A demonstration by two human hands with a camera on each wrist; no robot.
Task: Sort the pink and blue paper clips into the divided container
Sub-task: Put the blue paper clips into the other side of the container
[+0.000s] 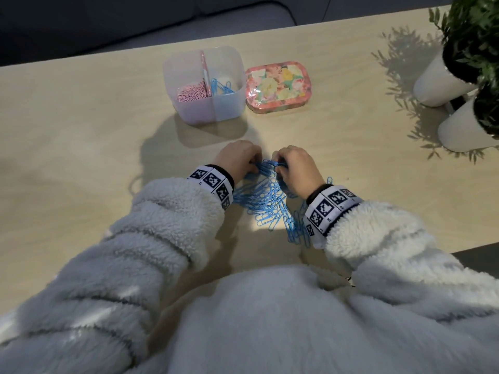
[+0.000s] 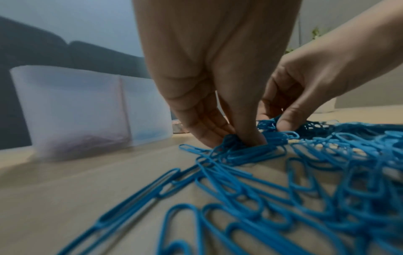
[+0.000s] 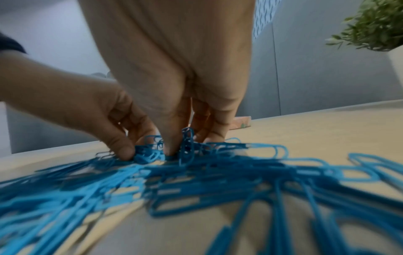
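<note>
A: Where do the loose blue paper clips (image 1: 270,203) lie?

B: In a tangled heap on the pale wooden surface (image 1: 81,125), on the person's side of the divided container (image 1: 205,85). Pink paper clips (image 1: 192,93) already sit in the container's left compartment, a few blue ones in its right. No pink shows among the loose heap.

A: And the hands?

B: Both work the end of the heap nearest the container. The left hand (image 1: 237,157) pinches a small bunch between thumb and fingers (image 2: 250,138); the right hand (image 1: 297,168) has its fingers (image 3: 172,146) curled into a bunch just beside it.

A: How will they handle?

B: Probably light, stiff wire with a smooth coating, prone to hooking together. A lifted pinch may drag a chain of others, so taking hold of a compact cluster at the heap's edge looks wisest.

A: What else stands around the container?

B: A floral tin (image 1: 276,86) just to its right; farther right, leafy plants in white pots (image 1: 442,82). Beyond the container, past the surface's far edge, something dark, maybe a sofa.
</note>
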